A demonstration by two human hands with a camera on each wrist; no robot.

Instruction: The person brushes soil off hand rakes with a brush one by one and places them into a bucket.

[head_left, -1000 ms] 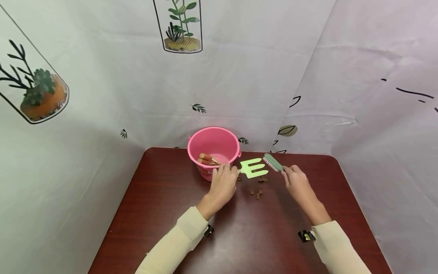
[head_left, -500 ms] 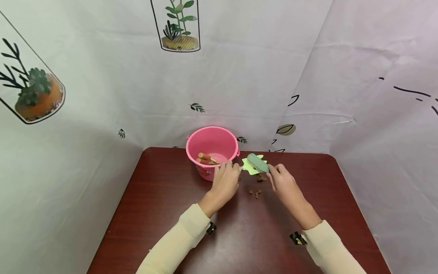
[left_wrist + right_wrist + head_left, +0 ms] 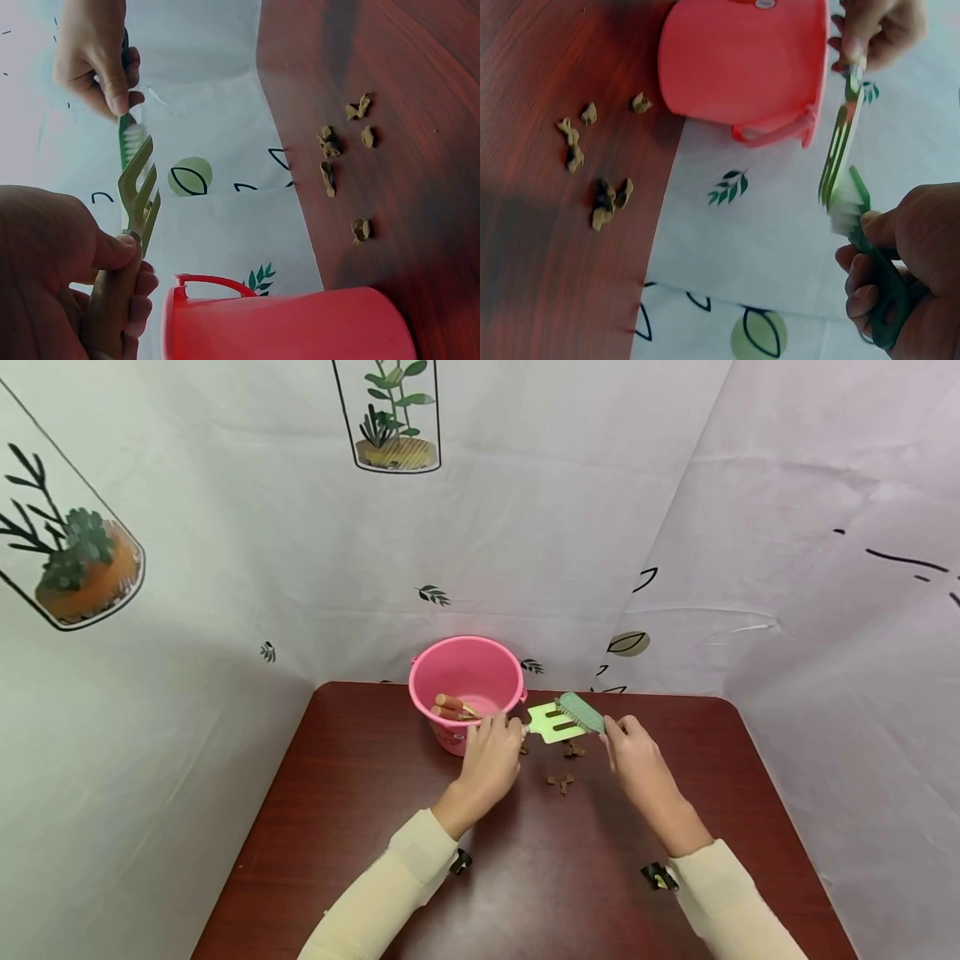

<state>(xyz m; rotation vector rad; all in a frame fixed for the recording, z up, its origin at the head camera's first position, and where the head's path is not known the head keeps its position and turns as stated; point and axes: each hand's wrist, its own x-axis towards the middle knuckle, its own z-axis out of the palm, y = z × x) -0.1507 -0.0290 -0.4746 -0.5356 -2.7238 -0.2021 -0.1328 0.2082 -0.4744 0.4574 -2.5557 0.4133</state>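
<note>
My left hand (image 3: 491,760) grips the wooden handle of a light green hand fork (image 3: 550,724) and holds it above the table, right beside the bucket's rim. In the left wrist view its tines (image 3: 139,187) point away from that hand. A green scrubbing brush (image 3: 582,712) is in my right hand (image 3: 636,764), fingers curled round its handle. The brush's white bristles (image 3: 846,211) lie against the fork's tines in the right wrist view. Below the two tools, several brown dried bits (image 3: 564,783) are scattered on the table.
A pink bucket (image 3: 467,662) stands at the table's back edge, with wooden-handled tools (image 3: 450,703) inside. The dark red table (image 3: 360,827) is bordered by a pale plant-printed cloth (image 3: 525,527) behind and at both sides.
My right hand has brought the brush leftward onto the fork, then drawn it slightly back right along the tines. The left hand and fork have hardly moved.
</note>
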